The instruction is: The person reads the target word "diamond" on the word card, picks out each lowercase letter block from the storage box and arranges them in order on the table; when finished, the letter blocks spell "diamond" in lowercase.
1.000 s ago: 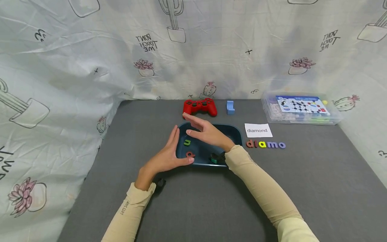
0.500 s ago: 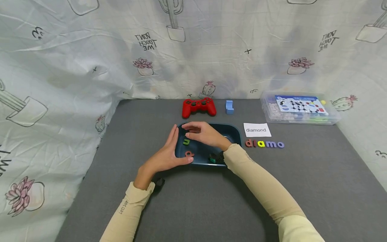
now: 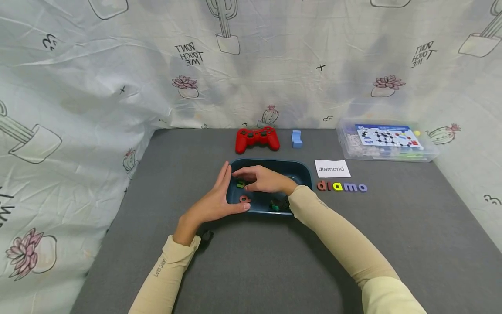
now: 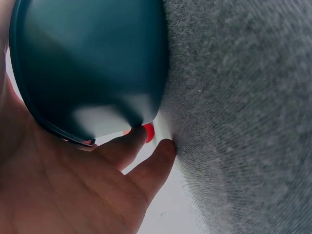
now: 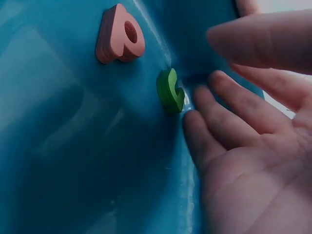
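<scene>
A dark blue tray (image 3: 274,163) lies on the grey table. My left hand (image 3: 213,203) rests against its left end, fingers straight along the outer wall (image 4: 97,63) and thumb on the front rim. Inside the tray, my right hand (image 3: 266,179) reaches toward a green letter (image 5: 170,91) shaped like a u or n. Thumb and fingers stand apart, with the fingertips close beside that letter and nothing held between them. A reddish letter (image 3: 245,199), shaped like a d, lies nearer the front wall. Beneath the right wrist sits a black and green object (image 3: 279,205), partly hidden.
Right of the tray lies a white card (image 3: 332,168) printed "diamond", with a row of coloured letters (image 3: 342,186) reading "diamo" below it. Behind are a red game controller (image 3: 257,139), a light blue block (image 3: 296,139) and a clear plastic box (image 3: 388,140).
My right hand has come down from above the tray's far rim into the tray, nearer the green letter, its fingers bending a little. The left hand keeps its place on the tray.
</scene>
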Motion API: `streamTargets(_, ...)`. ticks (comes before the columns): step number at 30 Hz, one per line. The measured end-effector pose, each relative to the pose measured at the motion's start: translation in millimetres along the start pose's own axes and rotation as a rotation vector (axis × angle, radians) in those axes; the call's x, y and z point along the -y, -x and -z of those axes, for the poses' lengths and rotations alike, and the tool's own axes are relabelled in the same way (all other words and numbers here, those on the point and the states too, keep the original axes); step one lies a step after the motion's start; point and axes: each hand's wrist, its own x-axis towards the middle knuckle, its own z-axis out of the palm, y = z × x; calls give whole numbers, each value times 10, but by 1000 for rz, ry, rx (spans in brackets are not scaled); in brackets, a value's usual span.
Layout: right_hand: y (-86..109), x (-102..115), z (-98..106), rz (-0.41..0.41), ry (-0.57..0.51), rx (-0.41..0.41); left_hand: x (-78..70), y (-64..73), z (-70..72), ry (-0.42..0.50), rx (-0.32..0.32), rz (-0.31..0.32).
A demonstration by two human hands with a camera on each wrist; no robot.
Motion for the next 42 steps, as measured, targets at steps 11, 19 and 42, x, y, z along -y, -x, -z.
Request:
streamTargets(11,19,8,5,-11,116,39,20,-18,-3,-5,-1,2)
streamTargets(19,-18,-66,7,20,199,45,34,-23,-4,1,3,-5)
streamTargets(42,-27,-56,-1,-37,346,4,12,-18,-14,-14,-6,-10)
